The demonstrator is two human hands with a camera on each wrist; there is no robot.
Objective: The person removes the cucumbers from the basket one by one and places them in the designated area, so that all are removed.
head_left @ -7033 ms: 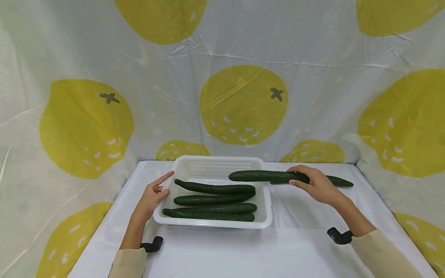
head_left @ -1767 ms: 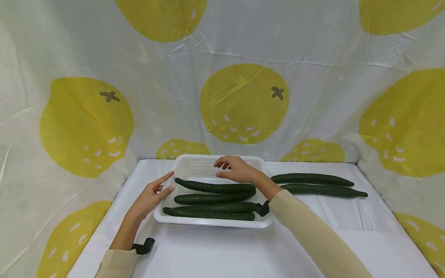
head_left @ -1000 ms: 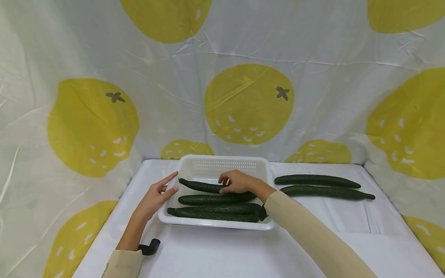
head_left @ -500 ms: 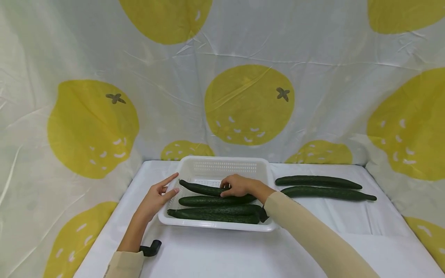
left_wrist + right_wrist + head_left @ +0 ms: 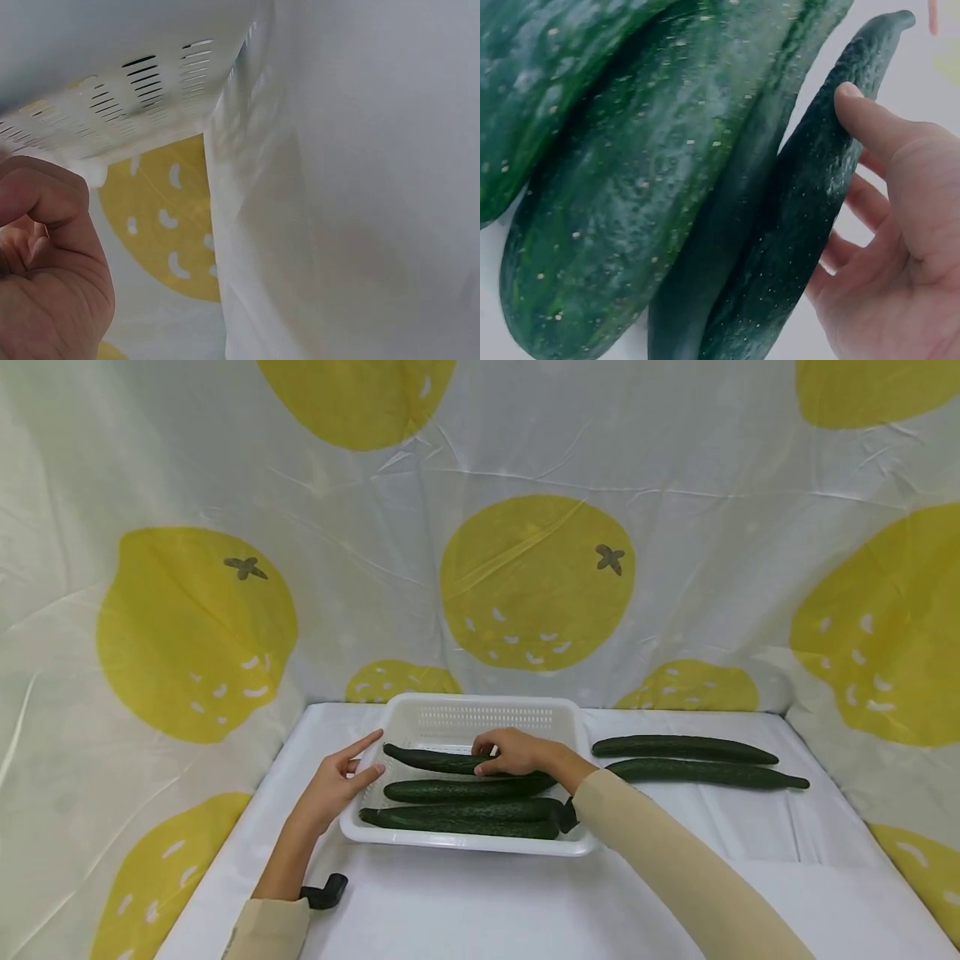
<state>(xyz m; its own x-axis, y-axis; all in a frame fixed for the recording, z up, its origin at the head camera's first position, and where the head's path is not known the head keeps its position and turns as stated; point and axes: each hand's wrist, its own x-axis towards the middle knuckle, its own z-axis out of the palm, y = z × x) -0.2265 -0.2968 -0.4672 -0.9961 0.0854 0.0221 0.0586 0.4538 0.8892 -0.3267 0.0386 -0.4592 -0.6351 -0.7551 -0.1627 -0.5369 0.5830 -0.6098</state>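
Note:
In the head view a white plastic basket (image 5: 465,845) holds several long dark green cucumbers (image 5: 465,790) lying crosswise. My right hand (image 5: 519,753) reaches into it and grips the rearmost cucumber (image 5: 427,760) near its right part, which the hand covers. In the right wrist view the thumb lies on this cucumber (image 5: 810,187), with fingers behind it. At the basket's left rim rests my left hand (image 5: 327,787), index finger and thumb stretched out to touch it. Its remaining fingers look bent in the left wrist view, beside the slotted basket wall (image 5: 127,90).
Two more cucumbers (image 5: 686,748) lie side by side on the white cloth (image 5: 465,910), right of the basket. Behind stands a hanging sheet (image 5: 675,568) printed with yellow fruit. A black wrist camera (image 5: 326,892) sits on the left wrist.
Seven seconds ago my right hand held a cucumber over the basket's right rim; two now lie beside the basket. The hand has since reached into the basket and grasped the rearmost cucumber. My left hand stayed.

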